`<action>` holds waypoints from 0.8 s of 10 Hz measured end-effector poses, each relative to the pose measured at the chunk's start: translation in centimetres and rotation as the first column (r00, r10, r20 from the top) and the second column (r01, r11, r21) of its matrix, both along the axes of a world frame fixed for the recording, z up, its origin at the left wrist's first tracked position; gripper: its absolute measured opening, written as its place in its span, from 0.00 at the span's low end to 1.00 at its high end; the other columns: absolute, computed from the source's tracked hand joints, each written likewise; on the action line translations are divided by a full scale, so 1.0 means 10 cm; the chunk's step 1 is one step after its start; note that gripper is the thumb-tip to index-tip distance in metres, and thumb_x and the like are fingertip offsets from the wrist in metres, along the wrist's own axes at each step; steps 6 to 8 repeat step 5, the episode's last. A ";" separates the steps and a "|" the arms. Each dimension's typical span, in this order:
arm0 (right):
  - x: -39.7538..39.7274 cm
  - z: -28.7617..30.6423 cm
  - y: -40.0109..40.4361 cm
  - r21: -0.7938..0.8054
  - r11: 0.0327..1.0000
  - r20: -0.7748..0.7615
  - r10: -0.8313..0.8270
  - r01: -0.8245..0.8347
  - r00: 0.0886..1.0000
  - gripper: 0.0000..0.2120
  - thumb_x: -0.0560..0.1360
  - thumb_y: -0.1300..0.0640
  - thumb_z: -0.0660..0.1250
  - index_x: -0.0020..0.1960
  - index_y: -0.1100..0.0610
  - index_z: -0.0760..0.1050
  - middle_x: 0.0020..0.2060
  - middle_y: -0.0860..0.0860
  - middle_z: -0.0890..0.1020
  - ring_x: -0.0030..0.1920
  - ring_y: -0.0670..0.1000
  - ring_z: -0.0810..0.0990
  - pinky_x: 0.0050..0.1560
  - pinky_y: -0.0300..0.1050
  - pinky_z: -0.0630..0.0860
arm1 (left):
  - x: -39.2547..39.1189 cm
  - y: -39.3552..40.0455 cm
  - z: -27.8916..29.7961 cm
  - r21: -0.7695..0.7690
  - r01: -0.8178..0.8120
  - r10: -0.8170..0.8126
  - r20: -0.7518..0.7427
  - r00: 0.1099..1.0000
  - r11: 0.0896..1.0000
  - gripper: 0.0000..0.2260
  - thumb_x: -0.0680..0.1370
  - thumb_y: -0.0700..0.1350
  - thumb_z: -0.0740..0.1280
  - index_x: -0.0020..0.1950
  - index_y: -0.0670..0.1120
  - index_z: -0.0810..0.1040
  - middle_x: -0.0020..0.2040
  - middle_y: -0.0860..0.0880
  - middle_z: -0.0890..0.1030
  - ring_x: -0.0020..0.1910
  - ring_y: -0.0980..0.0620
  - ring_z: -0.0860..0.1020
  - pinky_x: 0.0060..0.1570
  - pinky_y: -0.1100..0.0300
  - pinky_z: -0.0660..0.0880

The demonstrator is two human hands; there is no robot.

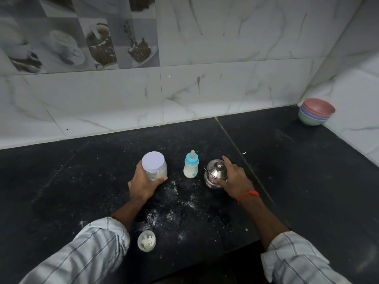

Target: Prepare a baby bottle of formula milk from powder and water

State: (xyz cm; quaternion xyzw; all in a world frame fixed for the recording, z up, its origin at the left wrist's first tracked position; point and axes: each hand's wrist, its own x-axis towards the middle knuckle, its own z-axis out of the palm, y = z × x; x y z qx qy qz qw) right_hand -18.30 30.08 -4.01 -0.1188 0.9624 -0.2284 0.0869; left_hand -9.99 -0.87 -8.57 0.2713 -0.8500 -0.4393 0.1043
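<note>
A small baby bottle (191,165) with a blue collar and a teat stands upright on the black counter (82,181), holding white milk. Left of it is a clear powder jar (154,165) with a white lid; my left hand (141,184) is wrapped around its side. To the right of the bottle sits a steel lidded pot (215,173) with a pink label, and my right hand (235,179) grips it from the right. A small white scoop-like cup (146,240) lies near the front edge.
White powder is spilled on the counter in front of the bottle. A stack of coloured bowls (315,111) sits in the far right corner against the tiled wall. The counter's front edge runs just below my forearms.
</note>
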 end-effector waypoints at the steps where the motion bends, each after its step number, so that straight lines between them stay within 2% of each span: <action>1: -0.03 0.00 -0.07 0.045 0.999 0.013 -0.016 0.015 1.000 0.45 0.76 0.41 0.71 0.83 0.47 0.49 0.74 0.53 0.71 0.72 0.59 0.69 0.69 0.60 0.71 | -0.03 0.04 0.05 -0.001 -0.013 0.013 0.055 0.998 1.000 0.50 0.66 0.58 0.83 0.80 0.53 0.59 0.78 0.51 0.72 0.77 0.43 0.69 0.75 0.40 0.57; 2: -0.01 -0.03 -0.12 0.042 0.999 -0.003 -0.029 0.029 1.000 0.46 0.75 0.39 0.71 0.83 0.48 0.48 0.74 0.55 0.70 0.73 0.60 0.69 0.72 0.60 0.68 | -0.02 0.06 0.06 0.026 -0.019 0.018 0.070 0.997 0.999 0.52 0.65 0.60 0.83 0.80 0.55 0.56 0.79 0.51 0.70 0.78 0.43 0.68 0.75 0.38 0.54; 3: 0.06 -0.02 -0.12 0.065 0.997 -0.059 -0.046 0.050 0.997 0.53 0.71 0.34 0.72 0.84 0.49 0.45 0.77 0.57 0.64 0.76 0.61 0.62 0.76 0.62 0.62 | -0.01 0.04 0.09 0.046 0.013 -0.018 0.104 0.994 0.999 0.60 0.62 0.62 0.84 0.83 0.55 0.48 0.81 0.52 0.67 0.80 0.42 0.65 0.75 0.36 0.52; 4: 0.14 -0.01 -0.13 0.065 0.994 -0.111 -0.078 0.086 0.991 0.56 0.70 0.30 0.71 0.84 0.50 0.42 0.82 0.60 0.52 0.81 0.65 0.50 0.78 0.67 0.52 | 0.04 -0.02 0.10 0.067 0.032 -0.041 0.134 0.990 0.997 0.70 0.58 0.63 0.85 0.84 0.51 0.39 0.86 0.49 0.54 0.84 0.44 0.56 0.76 0.31 0.49; 5: 0.23 0.05 -0.16 0.066 0.991 -0.291 -0.092 0.116 0.952 0.53 0.72 0.27 0.65 0.84 0.52 0.46 0.82 0.61 0.50 0.82 0.66 0.48 0.78 0.70 0.52 | 0.16 -0.07 0.12 -0.054 0.076 -0.068 0.150 0.986 0.996 0.72 0.59 0.70 0.81 0.84 0.49 0.34 0.86 0.47 0.37 0.85 0.44 0.43 0.78 0.30 0.49; 8: 0.23 0.05 -0.16 0.066 0.991 -0.291 -0.092 0.116 0.952 0.53 0.72 0.27 0.65 0.84 0.52 0.46 0.82 0.61 0.50 0.82 0.66 0.48 0.78 0.70 0.52 | 0.16 -0.07 0.12 -0.054 0.076 -0.068 0.150 0.986 0.996 0.72 0.59 0.70 0.81 0.84 0.49 0.34 0.86 0.47 0.37 0.85 0.44 0.43 0.78 0.30 0.49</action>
